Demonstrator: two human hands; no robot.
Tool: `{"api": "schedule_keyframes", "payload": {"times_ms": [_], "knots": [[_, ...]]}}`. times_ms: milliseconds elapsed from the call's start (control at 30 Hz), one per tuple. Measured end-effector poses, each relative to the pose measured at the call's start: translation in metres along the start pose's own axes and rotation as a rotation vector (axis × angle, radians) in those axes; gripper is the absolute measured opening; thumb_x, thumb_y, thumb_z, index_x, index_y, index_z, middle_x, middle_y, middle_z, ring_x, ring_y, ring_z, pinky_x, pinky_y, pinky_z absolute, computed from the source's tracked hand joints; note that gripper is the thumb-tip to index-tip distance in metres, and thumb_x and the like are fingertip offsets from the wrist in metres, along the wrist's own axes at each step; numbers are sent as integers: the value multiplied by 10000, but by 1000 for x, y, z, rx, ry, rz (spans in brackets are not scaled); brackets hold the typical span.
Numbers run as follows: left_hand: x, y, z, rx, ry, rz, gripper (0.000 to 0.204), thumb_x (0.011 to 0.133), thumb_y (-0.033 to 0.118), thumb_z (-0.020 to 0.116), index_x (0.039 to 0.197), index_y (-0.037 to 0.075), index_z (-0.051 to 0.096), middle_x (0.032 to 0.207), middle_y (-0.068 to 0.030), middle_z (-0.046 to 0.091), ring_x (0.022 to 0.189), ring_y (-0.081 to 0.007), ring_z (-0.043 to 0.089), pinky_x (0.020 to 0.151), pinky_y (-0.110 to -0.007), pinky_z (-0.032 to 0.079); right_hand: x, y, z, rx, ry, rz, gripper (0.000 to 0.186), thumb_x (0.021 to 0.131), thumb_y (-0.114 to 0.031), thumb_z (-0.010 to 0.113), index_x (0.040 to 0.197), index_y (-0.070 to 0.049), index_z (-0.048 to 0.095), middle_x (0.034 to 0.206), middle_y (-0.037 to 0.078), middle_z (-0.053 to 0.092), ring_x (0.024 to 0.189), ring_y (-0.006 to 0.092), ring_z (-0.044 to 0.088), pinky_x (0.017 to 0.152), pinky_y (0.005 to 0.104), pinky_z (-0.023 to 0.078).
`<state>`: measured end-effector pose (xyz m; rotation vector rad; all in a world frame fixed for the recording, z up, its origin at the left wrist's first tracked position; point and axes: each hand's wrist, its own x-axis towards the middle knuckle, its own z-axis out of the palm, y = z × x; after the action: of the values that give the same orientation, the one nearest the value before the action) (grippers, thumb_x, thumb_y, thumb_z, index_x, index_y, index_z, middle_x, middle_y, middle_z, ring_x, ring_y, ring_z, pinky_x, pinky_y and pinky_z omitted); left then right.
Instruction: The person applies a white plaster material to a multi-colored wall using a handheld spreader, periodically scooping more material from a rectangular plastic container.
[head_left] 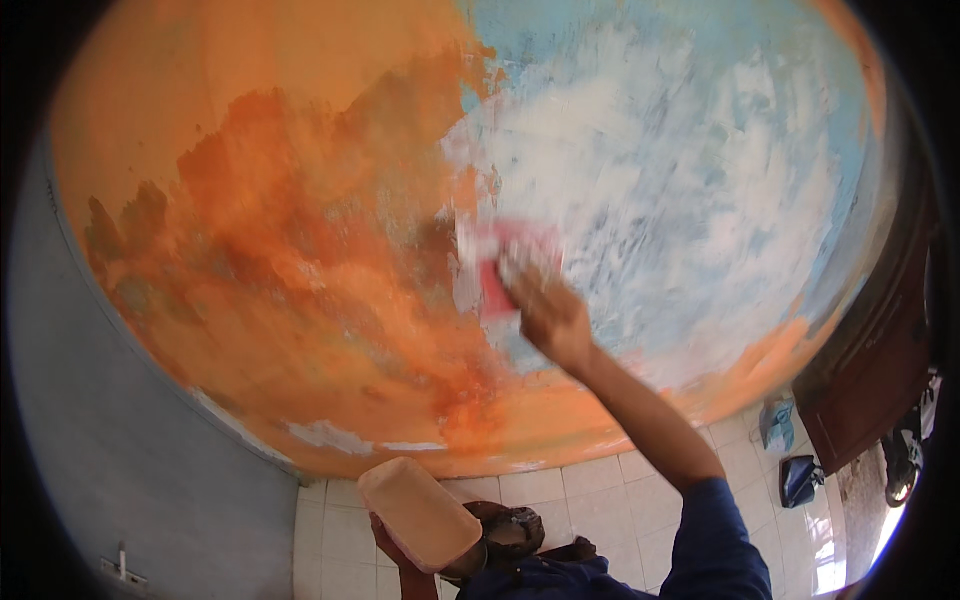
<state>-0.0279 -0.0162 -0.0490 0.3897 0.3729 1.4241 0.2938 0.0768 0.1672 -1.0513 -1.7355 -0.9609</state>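
Low by the floor tiles (pixel 600 500), the left hand (pixel 395 545) grips an orange slab (pixel 420 512) below the wall (pixel 300 250), while the right hand (pixel 548 315) clasps a red trowel (pixel 500 275) pressed to the wall's white patch.

the person wears a dark blue top; its sleeve (pixel 722 540) is pushed up above the elbow of the right arm, leaving the forearm bare. the right hand (pixel 548 315) is bare, with no glove, ring or watch showing. the left hand (pixel 395 552) is bare too, only partly in view.
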Motion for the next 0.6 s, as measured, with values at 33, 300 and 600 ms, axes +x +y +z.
{"api": "schedule_keyframes", "payload": {"times_ms": [33,300,600], "knots": [[2,-3,-3,-15,-31,-10,587,927,521,413,1324,89,430,1236,-133,544,1066,-304,575,890,-454,505,39,7,-4,-61,82,1,606,632,145,537,1217,-9,575,1274,164,560,1172,314,550,942,405,482],[15,-13,-9,15,48,0,547,942,485,416,1299,72,445,1213,-127,557,1048,-292,585,882,-450,510,-15,15,89,-176,-92,-64,474,790,2,510,1263,37,516,1344,224,473,1243,390,466,1046,498,376],[17,0,7,58,-24,44,522,957,489,395,1310,106,431,1209,-103,554,1035,-275,593,875,-455,519,-277,-64,109,237,-1094,262,499,764,-85,541,1253,4,501,1320,189,487,1256,371,428,1066,500,322]]}}
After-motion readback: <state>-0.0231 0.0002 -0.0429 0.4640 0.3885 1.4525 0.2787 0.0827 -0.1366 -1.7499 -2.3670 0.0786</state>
